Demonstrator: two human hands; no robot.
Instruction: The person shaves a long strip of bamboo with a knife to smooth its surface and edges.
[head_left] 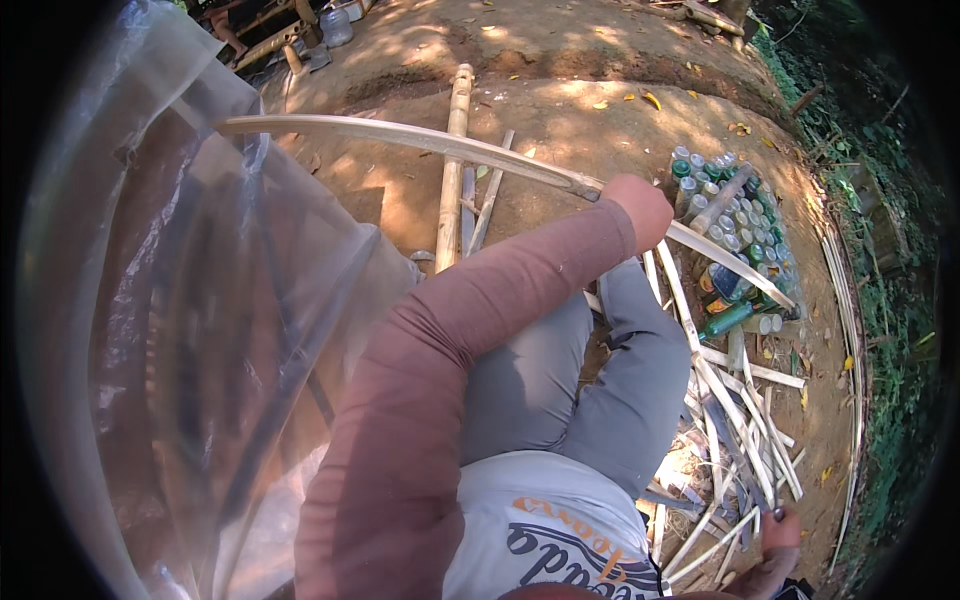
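Note:
My left hand [640, 210], at the end of an arm that crosses my lap, is closed around a long pale bamboo strip [400, 135]. The strip bows out to the left past the plastic sheet, and its other end reaches over the bottles on the right. Beside my fist a shorter split edge shows along it. At the lower right, low beside the pile of cut bamboo strips [745, 420], is my right hand [780, 530]. Its thumb is bent against the end of the strips and its other fingers are mostly hidden; what it grips cannot be made out.
A clear plastic sheet [200, 300] hangs at the left. Several glass bottles [735, 225] stand packed together at the right. A bamboo pole [455, 165] lies on the dirt ground [560, 120] ahead. Long thin strips [850, 350] run along the green plants at the right edge.

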